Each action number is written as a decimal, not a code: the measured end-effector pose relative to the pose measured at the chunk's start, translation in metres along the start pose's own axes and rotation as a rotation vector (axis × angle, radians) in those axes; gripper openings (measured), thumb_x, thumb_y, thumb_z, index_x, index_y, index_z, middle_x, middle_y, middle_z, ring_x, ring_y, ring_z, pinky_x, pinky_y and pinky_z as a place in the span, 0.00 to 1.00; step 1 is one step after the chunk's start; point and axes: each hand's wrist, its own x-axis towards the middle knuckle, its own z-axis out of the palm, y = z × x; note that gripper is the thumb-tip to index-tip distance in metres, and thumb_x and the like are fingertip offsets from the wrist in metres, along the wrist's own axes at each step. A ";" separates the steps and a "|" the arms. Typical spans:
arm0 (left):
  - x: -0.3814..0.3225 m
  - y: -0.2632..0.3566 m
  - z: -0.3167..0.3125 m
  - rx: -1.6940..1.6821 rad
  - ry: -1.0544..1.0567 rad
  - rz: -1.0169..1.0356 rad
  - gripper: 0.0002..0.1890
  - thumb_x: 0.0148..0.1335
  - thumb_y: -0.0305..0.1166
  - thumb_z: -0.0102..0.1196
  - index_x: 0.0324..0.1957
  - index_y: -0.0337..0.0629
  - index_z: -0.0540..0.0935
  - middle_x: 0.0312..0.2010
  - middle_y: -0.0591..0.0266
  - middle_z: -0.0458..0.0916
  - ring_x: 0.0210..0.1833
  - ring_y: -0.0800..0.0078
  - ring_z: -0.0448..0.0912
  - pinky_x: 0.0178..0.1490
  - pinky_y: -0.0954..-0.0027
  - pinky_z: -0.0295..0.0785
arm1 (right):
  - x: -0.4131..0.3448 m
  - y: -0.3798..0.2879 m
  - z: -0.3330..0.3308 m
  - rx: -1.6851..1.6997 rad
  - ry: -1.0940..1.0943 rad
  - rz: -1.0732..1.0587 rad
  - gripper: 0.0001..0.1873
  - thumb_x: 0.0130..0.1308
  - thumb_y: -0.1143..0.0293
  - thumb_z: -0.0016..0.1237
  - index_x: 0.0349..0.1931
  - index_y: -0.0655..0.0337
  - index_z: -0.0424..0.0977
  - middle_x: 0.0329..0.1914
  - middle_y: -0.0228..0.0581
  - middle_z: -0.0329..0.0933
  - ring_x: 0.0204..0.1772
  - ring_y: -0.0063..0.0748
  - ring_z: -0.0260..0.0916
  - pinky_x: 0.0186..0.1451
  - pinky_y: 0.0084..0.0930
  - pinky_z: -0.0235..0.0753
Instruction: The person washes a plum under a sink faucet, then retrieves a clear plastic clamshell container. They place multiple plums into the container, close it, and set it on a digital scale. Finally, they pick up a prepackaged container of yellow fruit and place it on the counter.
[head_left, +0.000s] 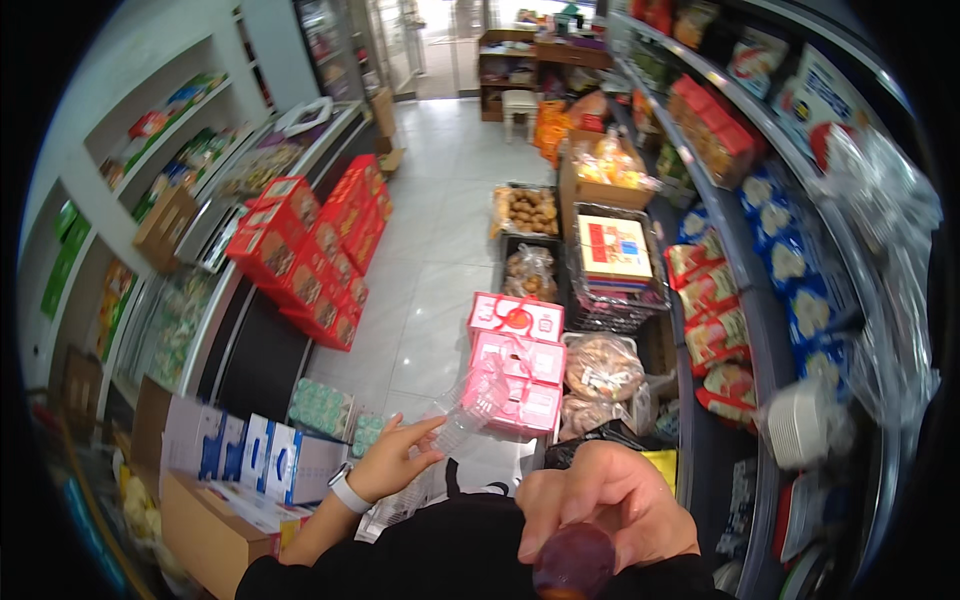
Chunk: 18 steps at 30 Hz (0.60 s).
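Observation:
Close to the camera, at the bottom right of the head view, my right hand (611, 499) pinches a dark purple round fruit (574, 561), perhaps a plum or a large grape, between its fingertips. Lower and left of centre, my left hand (401, 454), with a white-banded watch (349, 487) on its wrist, grips a clear plastic container (472, 405) by its near end. The container is tilted, and its far end overlaps the view of the pink gift boxes (517, 367). More clear plastic containers (401, 506) show below the left forearm, partly hidden by it.
Shelves with bagged goods (780, 225) line the right side. Crates, a box of potatoes (529, 210) and a bagged round food (600, 367) stand on the floor. Red boxes (300, 262) are stacked at left, near egg trays (322, 405) and an open cardboard box (210, 525). A tiled aisle (442, 180) leads to a doorway.

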 end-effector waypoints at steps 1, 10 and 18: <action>-0.002 -0.006 -0.005 -0.024 0.057 -0.010 0.26 0.54 0.33 0.58 0.57 0.47 0.69 0.29 0.66 0.77 0.37 0.75 0.75 0.66 0.48 0.43 | 0.014 -0.001 -0.004 0.012 -0.048 0.047 0.19 0.51 0.68 0.60 0.40 0.61 0.67 0.38 0.51 0.71 0.45 0.43 0.70 0.47 0.32 0.70; -0.014 -0.029 -0.025 -0.077 0.439 -0.231 0.30 0.52 0.29 0.60 0.59 0.46 0.66 0.25 0.67 0.77 0.44 0.71 0.77 0.66 0.52 0.46 | 0.104 -0.005 -0.042 0.052 -0.585 0.195 0.17 0.54 0.66 0.58 0.40 0.63 0.69 0.39 0.51 0.76 0.41 0.38 0.70 0.45 0.29 0.64; 0.046 -0.031 -0.014 -0.015 0.533 -0.247 0.34 0.52 0.26 0.59 0.61 0.43 0.62 0.24 0.66 0.76 0.44 0.71 0.76 0.66 0.52 0.45 | 0.137 -0.066 -0.085 -0.205 -0.873 0.085 0.21 0.62 0.60 0.49 0.51 0.64 0.68 0.51 0.59 0.69 0.45 0.41 0.68 0.48 0.32 0.61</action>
